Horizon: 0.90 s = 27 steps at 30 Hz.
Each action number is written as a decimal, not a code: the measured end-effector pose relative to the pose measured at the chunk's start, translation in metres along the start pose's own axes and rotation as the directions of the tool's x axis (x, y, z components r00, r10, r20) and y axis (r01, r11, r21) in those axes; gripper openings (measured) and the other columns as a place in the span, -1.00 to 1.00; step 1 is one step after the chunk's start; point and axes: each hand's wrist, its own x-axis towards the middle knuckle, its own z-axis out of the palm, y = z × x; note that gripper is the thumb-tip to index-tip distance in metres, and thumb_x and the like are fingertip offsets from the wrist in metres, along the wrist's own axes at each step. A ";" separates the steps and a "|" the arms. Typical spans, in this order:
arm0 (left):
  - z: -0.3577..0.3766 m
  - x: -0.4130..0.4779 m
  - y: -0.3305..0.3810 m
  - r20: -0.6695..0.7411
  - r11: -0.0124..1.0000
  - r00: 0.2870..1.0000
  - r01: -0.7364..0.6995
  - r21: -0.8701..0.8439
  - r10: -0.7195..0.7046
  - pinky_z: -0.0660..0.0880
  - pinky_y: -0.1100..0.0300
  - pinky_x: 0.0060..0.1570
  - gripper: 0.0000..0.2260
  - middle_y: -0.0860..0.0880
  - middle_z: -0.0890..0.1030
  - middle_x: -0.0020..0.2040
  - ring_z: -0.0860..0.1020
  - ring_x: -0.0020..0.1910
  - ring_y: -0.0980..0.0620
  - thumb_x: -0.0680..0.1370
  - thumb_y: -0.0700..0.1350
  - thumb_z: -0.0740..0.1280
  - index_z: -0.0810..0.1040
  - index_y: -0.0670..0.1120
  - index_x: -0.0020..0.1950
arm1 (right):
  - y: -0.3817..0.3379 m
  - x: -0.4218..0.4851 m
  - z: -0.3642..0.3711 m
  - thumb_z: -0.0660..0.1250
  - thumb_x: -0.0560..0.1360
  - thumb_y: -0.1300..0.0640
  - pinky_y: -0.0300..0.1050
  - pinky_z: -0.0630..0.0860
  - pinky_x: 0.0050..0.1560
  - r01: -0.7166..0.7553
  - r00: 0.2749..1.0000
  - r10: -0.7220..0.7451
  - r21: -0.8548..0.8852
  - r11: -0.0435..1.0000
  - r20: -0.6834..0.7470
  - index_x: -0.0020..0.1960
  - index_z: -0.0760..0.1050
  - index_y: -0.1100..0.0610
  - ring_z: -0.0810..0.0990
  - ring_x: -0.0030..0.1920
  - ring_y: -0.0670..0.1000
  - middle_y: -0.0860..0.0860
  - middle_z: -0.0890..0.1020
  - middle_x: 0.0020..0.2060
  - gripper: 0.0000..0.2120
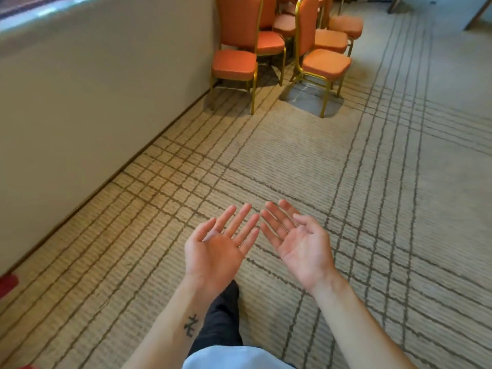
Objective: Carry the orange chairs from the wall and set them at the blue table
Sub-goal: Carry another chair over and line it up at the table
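Head view shows the left hand (215, 251) and the right hand (300, 243) held out palm up at about 6 o'clock, side by side and close together, with straight spread fingers that hold nothing. At 12 o'clock, well apart from both hands, the orange chairs (282, 41) with gold frames stand grouped on the striped carpet (292, 161), and the nearest left one is beside the beige wall (93, 83).
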 end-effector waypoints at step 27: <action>0.234 0.466 0.231 0.028 0.997 0.997 0.076 0.032 -0.077 0.30 -0.26 0.47 -0.54 -0.29 0.55 0.39 0.53 0.36 -0.36 0.64 -0.02 0.15 0.42 -0.18 0.50 | -0.223 0.475 0.174 0.12 0.65 0.19 0.18 0.49 0.31 0.122 0.991 -0.116 0.082 0.989 -0.071 0.39 0.47 0.26 0.60 0.31 0.25 0.26 0.60 0.29 -0.64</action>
